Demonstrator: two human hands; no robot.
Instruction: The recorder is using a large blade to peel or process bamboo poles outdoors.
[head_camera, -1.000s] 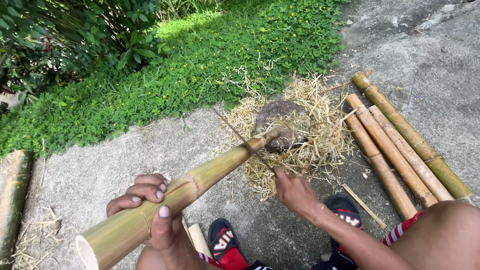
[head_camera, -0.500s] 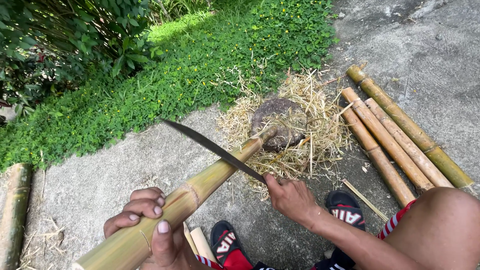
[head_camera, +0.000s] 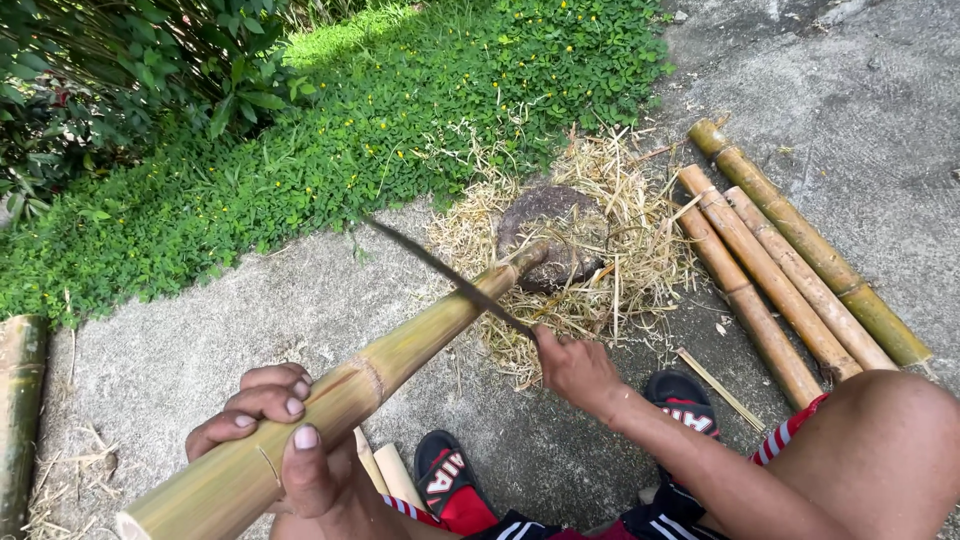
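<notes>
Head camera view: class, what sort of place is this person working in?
Probably an outdoor yard or garden edge: rough concrete ground borders leafy green ground cover, with cut bamboo poles and dry shavings lying in sunlight.

Smooth green bamboo pole (head_camera: 400, 350), dull metal blade (head_camera: 440, 272).

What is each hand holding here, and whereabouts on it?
The left hand grips the bamboo pole near its close end, fingers wrapped around it. The right hand holds the knife by its handle, the blade lying across the pole.
</notes>
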